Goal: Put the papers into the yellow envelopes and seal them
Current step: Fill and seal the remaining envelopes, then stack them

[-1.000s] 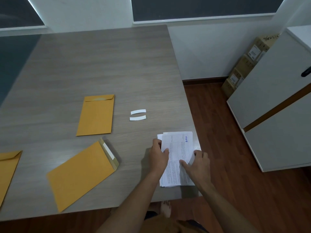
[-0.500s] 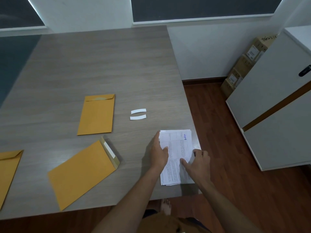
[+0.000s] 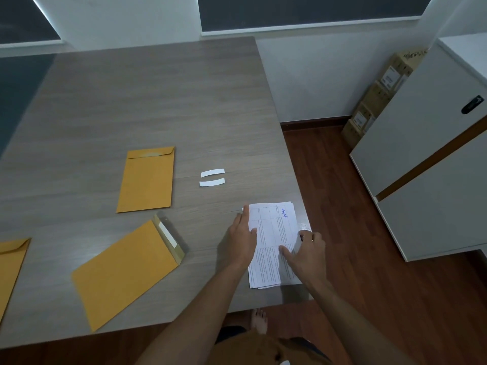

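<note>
A small stack of printed papers (image 3: 274,230) lies at the table's near right corner. My left hand (image 3: 242,241) rests flat along the stack's left edge, fingers straight. My right hand (image 3: 307,252) lies on the stack's right side, thumb on the top sheet and fingers at the right edge. A yellow envelope (image 3: 123,272) with its flap open and a white adhesive strip showing lies diagonally near the front edge. A second yellow envelope (image 3: 147,180) with its flap folded down lies flat beyond it. A third yellow envelope (image 3: 10,262) is cut off at the left edge.
Two white peeled-off strips (image 3: 212,177) lie mid-table, beyond the papers. The grey wooden table (image 3: 158,101) ends just right of the stack, above a wood floor. A white cabinet (image 3: 432,159) and stacked cardboard boxes (image 3: 379,98) stand at the right. My bare foot (image 3: 259,320) shows under the table.
The fanned sheets have been squared into a neater stack. My left hand has straightened and slid along the stack's left edge; my right hand stayed on the right side.
</note>
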Tool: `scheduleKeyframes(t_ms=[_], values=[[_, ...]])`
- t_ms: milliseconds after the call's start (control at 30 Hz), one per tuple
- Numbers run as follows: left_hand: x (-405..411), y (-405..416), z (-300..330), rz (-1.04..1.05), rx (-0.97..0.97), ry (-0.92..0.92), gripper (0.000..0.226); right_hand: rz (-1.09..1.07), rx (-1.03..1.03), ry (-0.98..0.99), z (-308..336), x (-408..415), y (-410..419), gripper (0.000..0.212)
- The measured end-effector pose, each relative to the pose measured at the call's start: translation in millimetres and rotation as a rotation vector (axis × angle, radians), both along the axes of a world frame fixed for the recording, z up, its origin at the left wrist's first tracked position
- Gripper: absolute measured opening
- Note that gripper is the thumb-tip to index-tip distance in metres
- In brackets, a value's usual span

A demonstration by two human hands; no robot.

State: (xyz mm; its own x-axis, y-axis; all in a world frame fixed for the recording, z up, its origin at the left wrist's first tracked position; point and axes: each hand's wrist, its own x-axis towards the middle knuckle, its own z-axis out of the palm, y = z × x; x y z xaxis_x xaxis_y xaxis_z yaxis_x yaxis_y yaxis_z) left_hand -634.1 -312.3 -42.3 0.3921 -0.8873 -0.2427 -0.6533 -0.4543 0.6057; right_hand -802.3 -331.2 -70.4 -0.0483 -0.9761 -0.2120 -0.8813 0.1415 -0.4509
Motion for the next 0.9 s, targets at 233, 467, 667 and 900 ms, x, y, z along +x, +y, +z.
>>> scheduleKeyframes(t_ms=[233, 467, 667, 900], values=[[0, -3, -1, -0.017, 0.009, 0.009, 0.062, 0.006, -0.006, 0.0, 0, -1, 0, 0.069], [-4, -6, 1, 0.097, -0.078, 0.064, 0.036, 0.007, 0.002, 0.014, 0, 0, 1, 0.069], [-1, -24, -1, 0.278, -0.061, 0.406, 0.022, -0.003, -0.02, -0.005, 1, 0, 2, 0.067], [4, -29, 5, 0.379, -0.028, 0.594, 0.024, -0.07, -0.009, -0.097, 14, 4, 1, 0.066]])
